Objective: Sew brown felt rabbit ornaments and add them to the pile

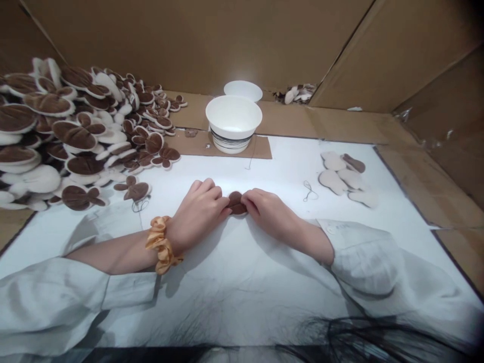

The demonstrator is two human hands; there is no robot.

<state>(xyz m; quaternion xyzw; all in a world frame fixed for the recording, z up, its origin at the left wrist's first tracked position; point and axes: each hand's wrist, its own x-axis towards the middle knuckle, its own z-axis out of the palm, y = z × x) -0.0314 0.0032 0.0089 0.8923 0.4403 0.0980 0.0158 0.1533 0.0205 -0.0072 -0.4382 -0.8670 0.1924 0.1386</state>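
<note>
A small brown plush piece (pixel 237 202) with a pale edge lies between my hands at the middle of the white board (pixel 242 272). My left hand (pixel 200 214), with an orange scrunchie (pixel 162 245) at its wrist, pinches the left side of the piece. Closed fingers of my right hand (pixel 274 214) grip its right side. Beyond them, a white bowl (pixel 233 116) with dark thread (pixel 231 142) wound round its lower part stands on a cardboard strip (pixel 262 147). No needle can be made out in my fingers.
A large heap of brown and white plush pieces (pixel 81 133) fills the left. Several pale pieces (pixel 340 174) lie at the right, near a loose thread (pixel 310 191). Another white container (pixel 243 89) stands behind the bowl. Cardboard walls (pixel 196 45) enclose the back and right.
</note>
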